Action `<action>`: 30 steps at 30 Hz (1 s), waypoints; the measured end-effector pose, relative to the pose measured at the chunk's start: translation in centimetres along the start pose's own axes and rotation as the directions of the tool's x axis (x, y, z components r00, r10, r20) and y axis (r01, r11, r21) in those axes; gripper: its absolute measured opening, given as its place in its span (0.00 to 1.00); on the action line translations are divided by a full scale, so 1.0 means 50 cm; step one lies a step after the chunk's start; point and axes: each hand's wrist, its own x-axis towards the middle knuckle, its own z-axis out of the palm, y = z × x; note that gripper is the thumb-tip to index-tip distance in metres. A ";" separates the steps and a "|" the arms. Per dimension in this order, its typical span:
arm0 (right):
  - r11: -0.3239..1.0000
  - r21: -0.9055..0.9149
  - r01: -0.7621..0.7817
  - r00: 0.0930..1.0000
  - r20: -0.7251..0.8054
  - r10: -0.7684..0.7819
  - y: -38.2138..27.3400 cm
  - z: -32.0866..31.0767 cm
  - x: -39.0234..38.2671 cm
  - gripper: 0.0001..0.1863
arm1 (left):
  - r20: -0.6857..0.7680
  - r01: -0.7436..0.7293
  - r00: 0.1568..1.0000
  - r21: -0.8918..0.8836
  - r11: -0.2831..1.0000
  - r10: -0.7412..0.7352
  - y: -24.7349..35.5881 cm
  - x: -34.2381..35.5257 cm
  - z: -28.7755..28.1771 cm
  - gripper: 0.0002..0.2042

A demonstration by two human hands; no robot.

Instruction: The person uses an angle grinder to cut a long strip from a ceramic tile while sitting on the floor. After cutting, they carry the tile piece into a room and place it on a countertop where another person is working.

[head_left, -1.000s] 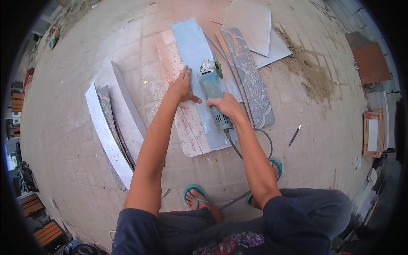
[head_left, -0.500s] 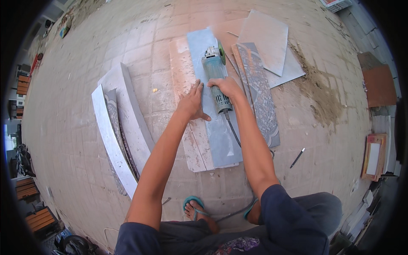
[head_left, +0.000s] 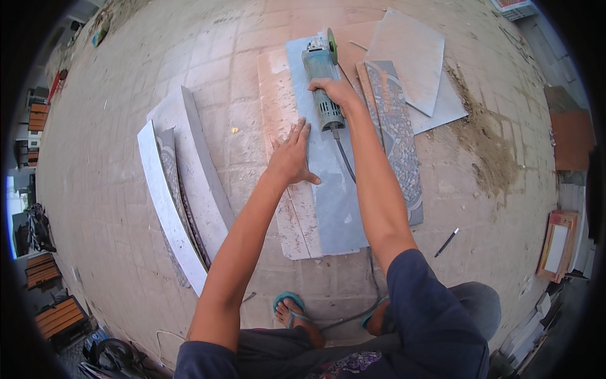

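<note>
My right hand [head_left: 338, 95] is wrapped round the body of a teal angle grinder [head_left: 323, 76], whose green disc [head_left: 332, 45] stands at the right edge of a blue-grey tile [head_left: 334, 202]. The grinder's black cord [head_left: 344, 158] runs back over the tile and under my right forearm. With fingers spread, my left hand [head_left: 293, 158] presses flat on the tile's left edge and the pinkish, dust-covered board [head_left: 287, 208] beneath it. Close by on the right lies a pebble-patterned tile strip [head_left: 398, 145].
Two pale tile pieces [head_left: 410, 57] overlap at the far right, beside a patch of sand [head_left: 489, 151]. Long cut strips [head_left: 196, 151] lie on the left. A pen [head_left: 447, 242] rests on the paved floor at right. My sandalled foot [head_left: 290, 309] is near the cord.
The grinder and my right hand have moved farther away along the tile's right edge. My left hand stays at nearly the same place on the tile.
</note>
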 end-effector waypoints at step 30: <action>0.998 -0.054 -0.013 0.999 -0.051 0.010 0.018 0.001 -0.085 0.20 | 0.016 0.005 1.000 0.056 0.998 -0.005 0.001 0.003 0.002 0.69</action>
